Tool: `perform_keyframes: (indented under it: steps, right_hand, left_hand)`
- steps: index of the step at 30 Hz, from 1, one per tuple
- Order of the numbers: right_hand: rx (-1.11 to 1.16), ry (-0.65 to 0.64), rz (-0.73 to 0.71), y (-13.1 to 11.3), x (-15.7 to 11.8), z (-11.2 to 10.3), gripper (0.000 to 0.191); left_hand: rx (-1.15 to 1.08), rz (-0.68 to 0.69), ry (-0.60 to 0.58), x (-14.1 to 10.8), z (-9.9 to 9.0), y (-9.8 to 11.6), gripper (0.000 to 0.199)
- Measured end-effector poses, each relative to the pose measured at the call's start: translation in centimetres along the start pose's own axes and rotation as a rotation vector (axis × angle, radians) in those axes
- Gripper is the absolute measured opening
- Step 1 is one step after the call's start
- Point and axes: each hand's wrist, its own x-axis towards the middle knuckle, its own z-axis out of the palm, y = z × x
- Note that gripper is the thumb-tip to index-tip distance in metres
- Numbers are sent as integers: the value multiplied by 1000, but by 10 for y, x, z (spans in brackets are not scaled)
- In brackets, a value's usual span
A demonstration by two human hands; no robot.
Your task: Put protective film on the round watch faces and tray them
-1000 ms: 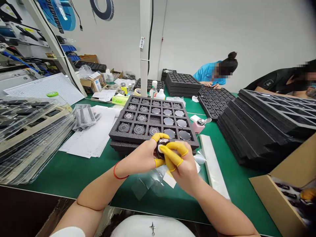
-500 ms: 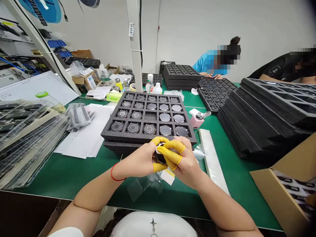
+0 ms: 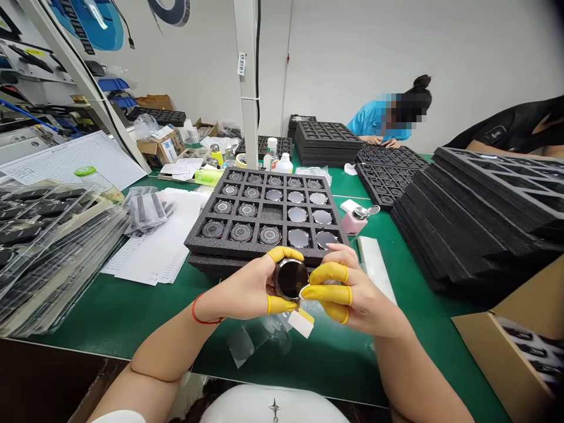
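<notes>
My left hand (image 3: 251, 285) grips a round smartwatch case (image 3: 291, 279) by its rim, its dark glossy face turned up toward me. Yellow finger cots cover some fingertips on both hands. At the watch's lower right edge, my right hand (image 3: 352, 292) pinches a small white wipe (image 3: 304, 292), mostly hidden by the fingers. Just beyond the hands lies a black foam tray (image 3: 264, 249) with round watch cases in its compartments, some showing their backs, others shiny faces. One compartment in its second row from the front holds no watch.
Clear plastic film (image 3: 242, 345) and a white-and-yellow pad (image 3: 302, 322) lie below the hands. A pink pump bottle (image 3: 353, 222) stands right of the tray, near tall foam tray stacks (image 3: 476, 229). Plastic blister trays (image 3: 57, 264) are piled left. Two co-workers sit across the table.
My right hand has moved right, from over the watch to its edge, uncovering the dark face. My left hand keeps its grip. The camera view has shifted slightly.
</notes>
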Motion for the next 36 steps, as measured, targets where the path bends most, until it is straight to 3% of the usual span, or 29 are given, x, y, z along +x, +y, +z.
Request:
perform_keyframes:
  steps: [2,4,6,8,13,19,25,30,36]
  right_hand:
    - [22,31,39,3,-1,-5,28]
    - [39,143,112,3,-2,-5,31]
    - [30,268,204,0,-1,-1,36]
    - [1,309,247,-4,2,6,40]
    - [-116,244,147,-12,7,20,42]
    - [-200,250,137,-14,5,23,37]
    - [-169,253,103,-22,4,28,34]
    - [-106,330,107,-29,9,35,35]
    - [53,299,177,-34,9,29,35]
  left_hand:
    - [4,-6,10,-1,1,1,57]
    - [21,-4,14,-3,2,2,57]
    - [47,1,7,-3,3,2,57]
    - [64,9,-6,-3,3,0,55]
    - [76,14,-10,-2,4,-4,50]
    - [87,37,118,-2,0,-3,54]
    - [-5,114,193,-3,-1,-7,57]
    - [36,160,265,0,-1,-13,56]
    - [22,156,255,3,0,-16,58]
